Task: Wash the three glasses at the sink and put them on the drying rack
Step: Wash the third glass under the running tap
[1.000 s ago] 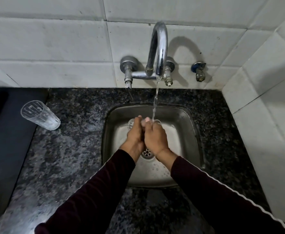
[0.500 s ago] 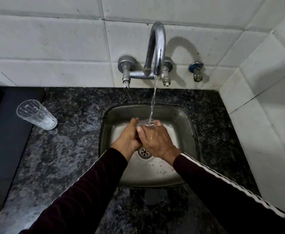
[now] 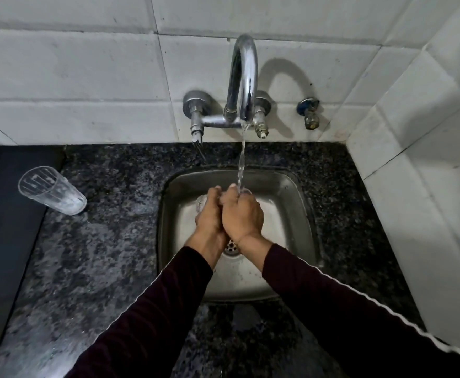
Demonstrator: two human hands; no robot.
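Note:
Over the steel sink (image 3: 286, 214) both my hands hold one clear glass (image 3: 202, 202) lying sideways under the running water. My left hand (image 3: 209, 214) wraps its left part, where the glass peeks out past my fingers. My right hand (image 3: 242, 215) grips the right end, and the stream from the chrome tap (image 3: 244, 85) lands on its rim by my knuckles. Most of that glass is hidden by my hands. A second clear ribbed glass (image 3: 50, 190) stands on the dark granite counter (image 3: 100, 255) to the left. No third glass and no drying rack are in view.
A dark mat or tray (image 3: 2, 227) covers the counter's far left. White tiled walls close in behind the sink and on the right. A small spare valve (image 3: 310, 115) sticks out of the back wall right of the tap. The sink drain (image 3: 232, 245) shows under my wrists.
My hands have turned the glass under the stream and drawn closer together, the right hand closing more tightly over its end. The glass on the counter has not moved.

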